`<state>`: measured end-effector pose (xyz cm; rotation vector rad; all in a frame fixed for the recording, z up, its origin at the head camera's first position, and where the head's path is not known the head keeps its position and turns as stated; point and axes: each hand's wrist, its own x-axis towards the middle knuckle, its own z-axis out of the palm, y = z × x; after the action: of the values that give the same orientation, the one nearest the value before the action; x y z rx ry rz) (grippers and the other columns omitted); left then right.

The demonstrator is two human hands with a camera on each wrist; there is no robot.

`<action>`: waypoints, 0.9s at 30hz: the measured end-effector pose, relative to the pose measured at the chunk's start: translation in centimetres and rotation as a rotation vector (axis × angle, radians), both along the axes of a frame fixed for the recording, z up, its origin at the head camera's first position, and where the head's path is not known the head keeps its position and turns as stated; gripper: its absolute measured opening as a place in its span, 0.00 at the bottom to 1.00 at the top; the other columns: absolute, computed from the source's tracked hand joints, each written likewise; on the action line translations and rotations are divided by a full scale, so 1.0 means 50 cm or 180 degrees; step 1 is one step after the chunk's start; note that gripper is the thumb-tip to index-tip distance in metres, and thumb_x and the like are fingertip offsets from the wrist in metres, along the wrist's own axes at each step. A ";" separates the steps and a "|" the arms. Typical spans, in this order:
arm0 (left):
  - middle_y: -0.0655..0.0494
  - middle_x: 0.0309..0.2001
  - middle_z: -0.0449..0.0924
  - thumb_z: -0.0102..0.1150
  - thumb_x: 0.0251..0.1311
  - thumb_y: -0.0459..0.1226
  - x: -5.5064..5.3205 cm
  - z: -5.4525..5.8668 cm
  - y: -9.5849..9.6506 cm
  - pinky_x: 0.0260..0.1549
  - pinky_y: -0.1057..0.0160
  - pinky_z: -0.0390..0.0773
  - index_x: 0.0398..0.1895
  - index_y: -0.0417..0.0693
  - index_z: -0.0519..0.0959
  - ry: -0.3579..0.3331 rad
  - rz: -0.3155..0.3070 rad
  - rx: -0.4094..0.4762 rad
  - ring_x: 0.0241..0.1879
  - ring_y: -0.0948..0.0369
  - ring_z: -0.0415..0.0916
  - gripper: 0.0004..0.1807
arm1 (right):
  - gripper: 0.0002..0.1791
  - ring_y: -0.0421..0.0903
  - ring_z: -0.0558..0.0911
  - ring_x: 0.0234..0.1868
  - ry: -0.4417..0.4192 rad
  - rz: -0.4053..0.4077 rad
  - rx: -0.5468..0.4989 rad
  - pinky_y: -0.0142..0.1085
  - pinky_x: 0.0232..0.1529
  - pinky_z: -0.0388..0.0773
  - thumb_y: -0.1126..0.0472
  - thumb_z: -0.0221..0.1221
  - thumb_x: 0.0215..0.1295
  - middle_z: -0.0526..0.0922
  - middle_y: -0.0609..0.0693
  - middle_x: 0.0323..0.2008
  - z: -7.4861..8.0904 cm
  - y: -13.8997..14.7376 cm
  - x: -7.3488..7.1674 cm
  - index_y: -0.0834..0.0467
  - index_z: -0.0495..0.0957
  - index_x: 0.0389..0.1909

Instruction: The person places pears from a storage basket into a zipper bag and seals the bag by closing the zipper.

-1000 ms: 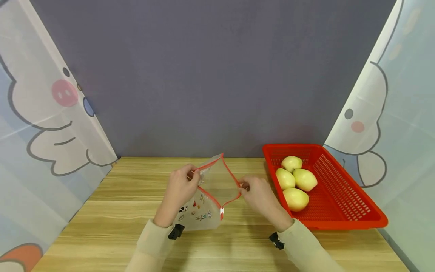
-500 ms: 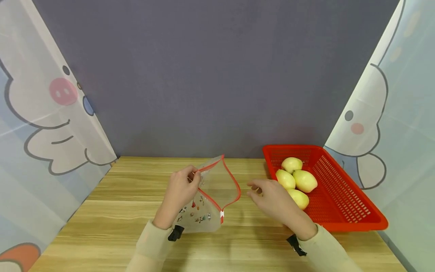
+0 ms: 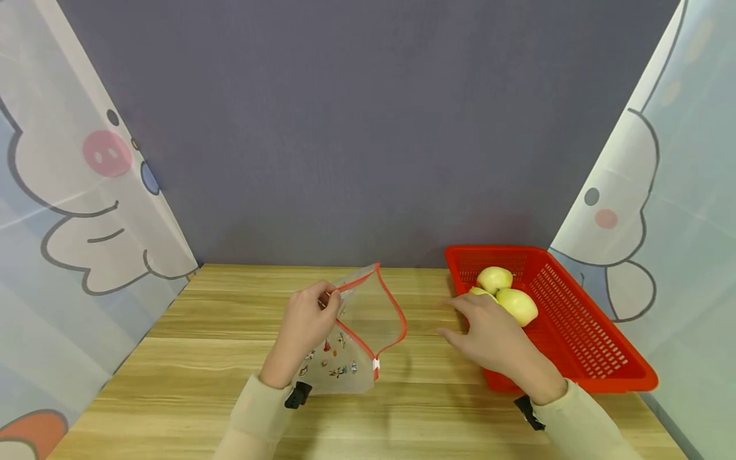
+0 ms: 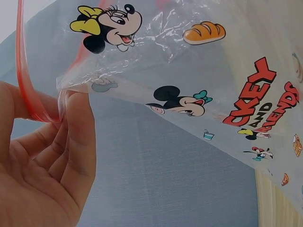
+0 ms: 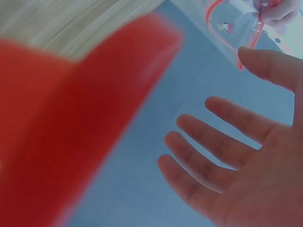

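Observation:
My left hand [image 3: 310, 319] pinches the red-edged rim of a clear zip bag [image 3: 351, 367] printed with cartoon figures. The bag's mouth gapes toward the right, and a white slider [image 3: 376, 364] sits at its near corner. In the left wrist view thumb and fingers grip the bag [image 4: 189, 71] at its red zip strip. My right hand [image 3: 494, 332], fingers spread and holding nothing, is over the near left side of a red plastic basket [image 3: 575, 338]. Pale yellow-green fruits [image 3: 517, 305] lie in the basket, partly hidden by this hand.
Both hands work over a wooden table [image 3: 201, 358]. A dark grey panel [image 3: 368, 128] rises behind it, and cartoon-printed curtains [image 3: 75, 191] flank both sides. The basket's slotted right wall [image 3: 581, 313] reaches toward the table's right edge.
My right hand has let go of the bag's right rim and moved right to the basket, its fingers spreading. The left hand and the bag have stayed nearly still, the mouth still open.

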<state>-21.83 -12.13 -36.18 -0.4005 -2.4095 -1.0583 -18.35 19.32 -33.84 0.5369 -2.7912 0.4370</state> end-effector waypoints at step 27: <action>0.61 0.22 0.77 0.56 0.68 0.33 0.006 0.002 0.000 0.14 0.65 0.68 0.34 0.43 0.84 -0.0089 -0.0015 0.0022 0.12 0.66 0.64 0.08 | 0.43 0.71 0.68 0.65 -0.0267 -0.0262 0.0205 0.68 0.60 0.67 0.33 0.58 0.68 0.71 0.68 0.66 -0.012 0.109 -0.031 0.62 0.69 0.71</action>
<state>-21.54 -12.10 -36.10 -0.3918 -2.4301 -1.0809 -19.91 24.78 -34.43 0.4249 -2.9040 0.3611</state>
